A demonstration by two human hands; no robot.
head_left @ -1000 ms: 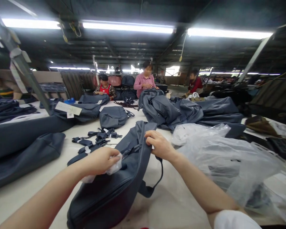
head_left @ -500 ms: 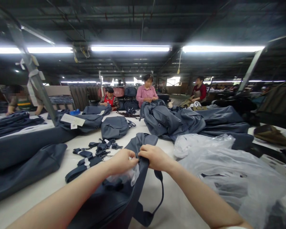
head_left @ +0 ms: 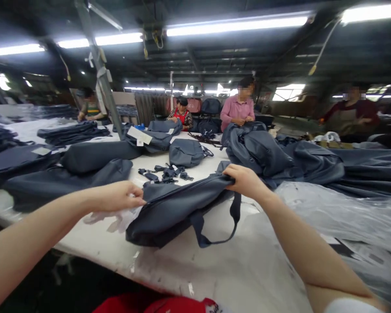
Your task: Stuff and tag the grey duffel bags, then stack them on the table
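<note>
A dark blue bag lies tilted on the white table, its long zip line running between my hands and a carrying strap hanging in a loop on its near side. At the bag's left end, my left hand is closed in a pinch at the zip, seemingly on its small pull, which the fingers mostly hide. Crumpled clear plastic shows beneath that hand. My right hand grips the far right end of the bag, fingers closed over the fabric at the zip end.
Several dark straps with clips lie behind the bag, near another small bag. A large bag heap and clear plastic sheeting occupy the right. More bags lie left, beside a metal post. Co-workers sit or stand beyond.
My left hand has travelled left along the zip, away from my right hand, to the bag's other end. The bag now lies stretched out sideways. The view has turned left and down.
</note>
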